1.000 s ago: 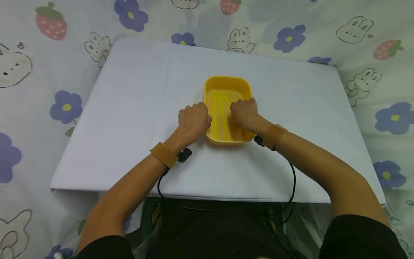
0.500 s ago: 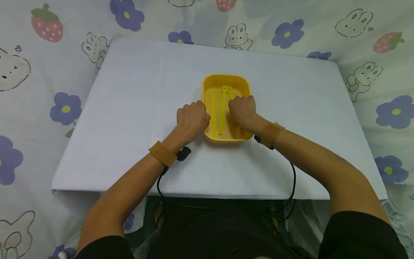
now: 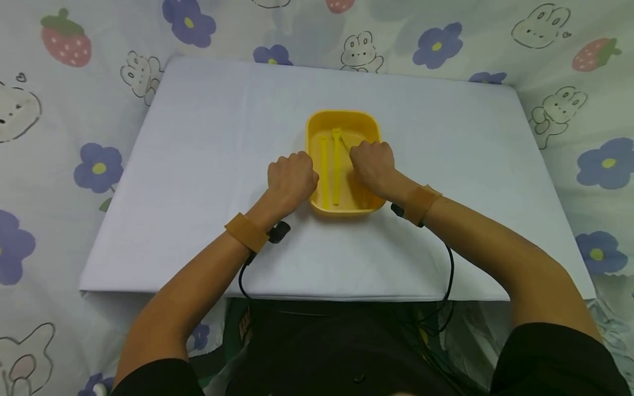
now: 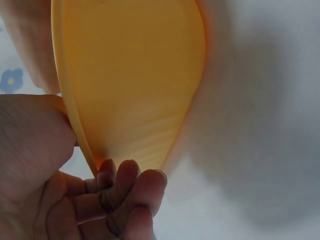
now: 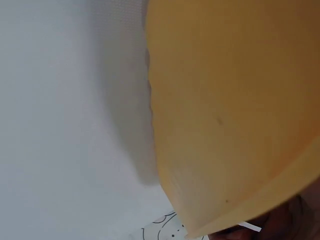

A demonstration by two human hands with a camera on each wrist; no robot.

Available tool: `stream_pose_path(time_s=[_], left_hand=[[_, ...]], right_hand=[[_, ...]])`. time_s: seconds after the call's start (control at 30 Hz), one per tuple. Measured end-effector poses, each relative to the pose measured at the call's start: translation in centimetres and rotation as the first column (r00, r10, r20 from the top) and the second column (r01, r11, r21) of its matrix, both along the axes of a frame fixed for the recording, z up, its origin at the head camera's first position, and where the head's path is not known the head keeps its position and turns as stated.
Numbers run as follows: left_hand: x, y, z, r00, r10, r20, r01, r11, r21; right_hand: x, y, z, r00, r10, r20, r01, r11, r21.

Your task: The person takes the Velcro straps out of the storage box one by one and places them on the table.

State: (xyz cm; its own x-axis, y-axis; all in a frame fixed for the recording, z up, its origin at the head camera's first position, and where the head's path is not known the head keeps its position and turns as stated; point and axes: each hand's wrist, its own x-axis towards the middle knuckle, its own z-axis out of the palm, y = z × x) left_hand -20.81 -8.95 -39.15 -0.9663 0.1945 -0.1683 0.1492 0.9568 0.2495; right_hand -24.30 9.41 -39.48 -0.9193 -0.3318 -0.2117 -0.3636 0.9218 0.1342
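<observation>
A yellow plastic tray (image 3: 364, 126) with rounded corners and raised walls is between my hands in the head view. My left hand (image 3: 292, 179) grips its left rim; in the left wrist view the curled fingers (image 4: 142, 192) lie against the outer wall. Two long thin yellow strips, a left strip (image 3: 324, 173) and a middle strip (image 3: 336, 170), lie lengthwise inside. A third, thinner strip (image 3: 345, 144) slants into my right hand (image 3: 372, 165), which is curled over the tray's right side and pinches it. The right wrist view mostly shows the outer wall (image 5: 220, 100), with fingers partly hidden behind the rim.
The tray is over a white-covered table (image 3: 208, 165). Camera straps and black cables (image 3: 448, 275) hang from both wrists near the table's front edge. A patterned curtain (image 3: 307, 27) with flowers, rabbits and strawberries surrounds the table.
The middle strip has swung from a slant to nearly straight and shifted toward the tray's far end. The third strip's end has moved too. Both hands have stayed at the tray.
</observation>
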Motion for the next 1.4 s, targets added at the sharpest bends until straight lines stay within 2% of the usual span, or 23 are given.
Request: stream_pose_path(time_s=[0.43, 0.77, 1.0, 1.23, 1.3, 1.4], left_hand=[[-0.1, 0.3, 0.1, 1.0, 0.009, 0.018, -0.008, 1.0, -0.024], [0.2, 0.5, 0.2, 1.0, 0.002, 0.001, -0.002, 1.0, -0.026], [0.2, 0.4, 0.2, 1.0, -0.001, -0.009, 0.001, 0.999, -0.034], [0.2, 0.5, 0.3, 1.0, 0.001, -0.024, -0.003, 0.999, -0.054], [0.3, 0.6, 0.2, 0.999, -0.007, -0.054, 0.002, 0.997, -0.082], [0.7, 1.2, 0.3, 0.986, -0.057, -0.154, 0.033, 0.987, -0.155]], right_hand=[[0.1, 0.1, 0.7, 0.999, -0.044, 0.015, 0.045, 0.999, -0.015], [0.2, 0.6, 1.7, 0.998, -0.068, -0.004, 0.068, 0.996, -0.058], [0.2, 1.1, 2.5, 0.995, -0.095, 0.016, 0.096, 0.994, -0.056], [0.2, 1.4, 2.8, 0.997, -0.082, 0.003, 0.082, 0.994, -0.078], [0.3, 1.5, 2.8, 0.997, -0.077, 0.003, 0.077, 0.994, -0.076], [0.3, 1.8, 2.7, 0.997, -0.074, 0.0, 0.074, 0.994, -0.079]])
